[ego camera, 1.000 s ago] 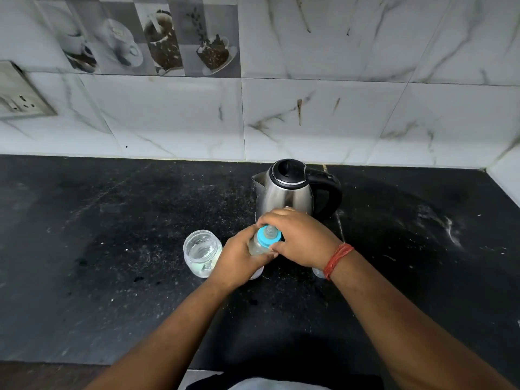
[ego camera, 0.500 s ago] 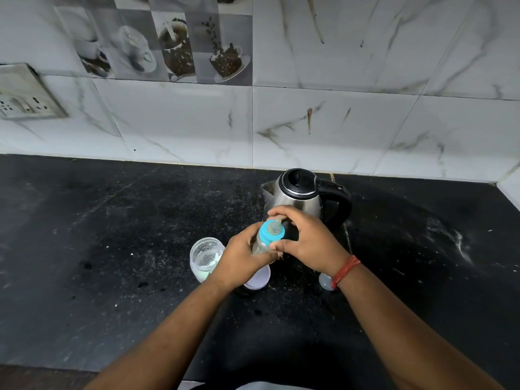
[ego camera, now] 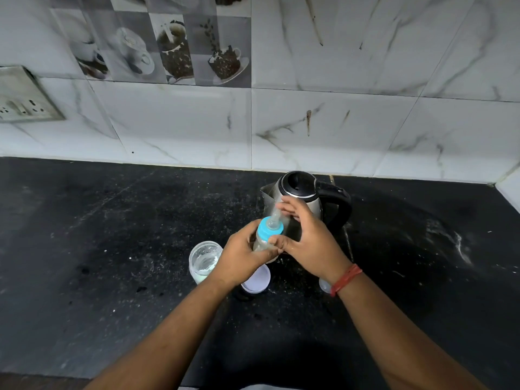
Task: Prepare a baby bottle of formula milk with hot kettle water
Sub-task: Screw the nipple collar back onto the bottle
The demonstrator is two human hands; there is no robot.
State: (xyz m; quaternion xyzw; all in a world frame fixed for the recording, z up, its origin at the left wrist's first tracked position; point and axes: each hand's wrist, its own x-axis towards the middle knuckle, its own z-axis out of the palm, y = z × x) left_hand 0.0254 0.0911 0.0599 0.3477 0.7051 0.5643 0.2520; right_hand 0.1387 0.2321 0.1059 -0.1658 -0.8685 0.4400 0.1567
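The baby bottle (ego camera: 266, 237), with a blue collar and clear teat, is held above the black counter (ego camera: 112, 235) and tilts toward the kettle. My left hand (ego camera: 242, 257) wraps the bottle's body from the left. My right hand (ego camera: 306, 235) holds its right side, the thumb on the bottle below the collar and the fingers spread by the teat. The steel kettle (ego camera: 304, 192), with black lid and handle, stands just behind the hands. An open glass jar (ego camera: 204, 261) with white powder at the bottom stands left of my left hand.
A white lid (ego camera: 257, 280) lies on the counter under my left wrist. A small clear cap (ego camera: 325, 285) peeks out beside my right wrist. The tiled wall (ego camera: 309, 122) runs behind the kettle, with a socket plate (ego camera: 22, 99) at far left.
Both hands have raised the bottle off the counter and tilted it. My right hand has come off the top of the collar onto the bottle's side, baring the teat.
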